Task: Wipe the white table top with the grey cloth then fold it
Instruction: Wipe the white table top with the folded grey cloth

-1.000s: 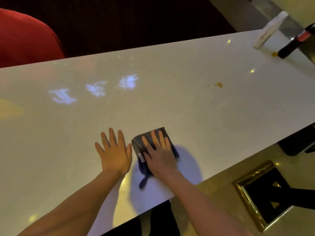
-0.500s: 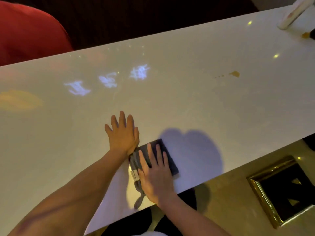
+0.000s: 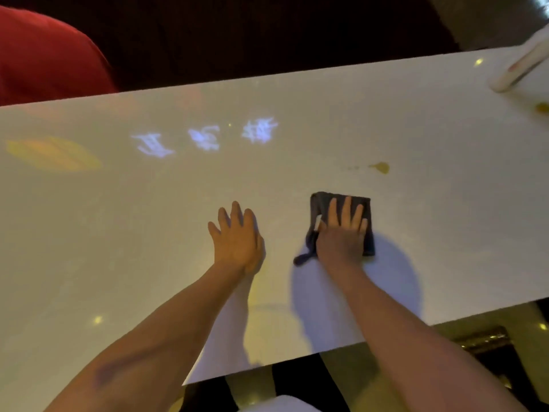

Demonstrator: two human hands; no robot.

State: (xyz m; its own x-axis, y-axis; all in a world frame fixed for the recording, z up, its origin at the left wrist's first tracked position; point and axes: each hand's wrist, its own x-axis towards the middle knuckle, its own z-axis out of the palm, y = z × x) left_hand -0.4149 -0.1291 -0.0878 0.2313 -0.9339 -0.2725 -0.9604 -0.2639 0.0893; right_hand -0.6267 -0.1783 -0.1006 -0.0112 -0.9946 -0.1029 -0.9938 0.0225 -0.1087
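The grey cloth (image 3: 322,205), folded into a small square, lies flat on the white table top (image 3: 445,188). My right hand (image 3: 341,233) presses down on it with fingers spread, covering most of it; a loose tail of cloth trails out at the lower left. My left hand (image 3: 237,239) rests flat on the bare table a short way to the left of the cloth, fingers apart, holding nothing. A small yellow stain (image 3: 381,167) sits on the table just beyond the cloth, to its upper right.
A white bottle (image 3: 517,69) lies at the far right corner, with another yellow spot (image 3: 542,107) beside it. Projected blue characters (image 3: 205,138) and an orange patch (image 3: 50,153) glow on the left half. A red seat (image 3: 50,60) stands behind the table. The near table edge runs below my forearms.
My right hand has slid the cloth away from the near edge, forward and to the right, apart from my left hand and closer to the yellow stain. My left hand stays flat.
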